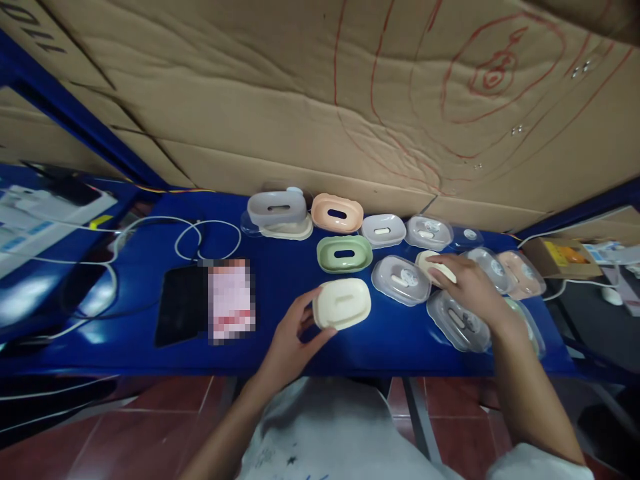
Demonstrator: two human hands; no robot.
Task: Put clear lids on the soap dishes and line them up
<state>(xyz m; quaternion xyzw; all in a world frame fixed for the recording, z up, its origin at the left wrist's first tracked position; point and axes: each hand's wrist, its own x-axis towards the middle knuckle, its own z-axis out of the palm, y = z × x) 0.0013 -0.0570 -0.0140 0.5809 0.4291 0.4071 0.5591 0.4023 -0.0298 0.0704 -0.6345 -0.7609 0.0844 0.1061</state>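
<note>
My left hand (pixel 303 330) grips the left end of a cream soap dish (pixel 343 303), thumb at the near edge and fingers at the side. Over to the right, my right hand (pixel 465 280) has its fingers closed on another cream piece (pixel 429 261), partly hidden beneath them. Beside that hand lie a grey soap box with a clear lid (pixel 400 280) and a second lidded grey box (pixel 457 323). Beyond my left hand sits a green dish (pixel 345 254) with a slot, and behind it a peach dish (pixel 337 213).
Along the cardboard wall (pixel 280 113) stand a grey dish (pixel 277 207), a pale lilac dish (pixel 384 230) and a clear-lidded box (pixel 429 232). More lidded boxes, one peach (pixel 523 275), lie at right. A black tablet-like slab (pixel 181 307) and looped white cable (pixel 207 222) lie left.
</note>
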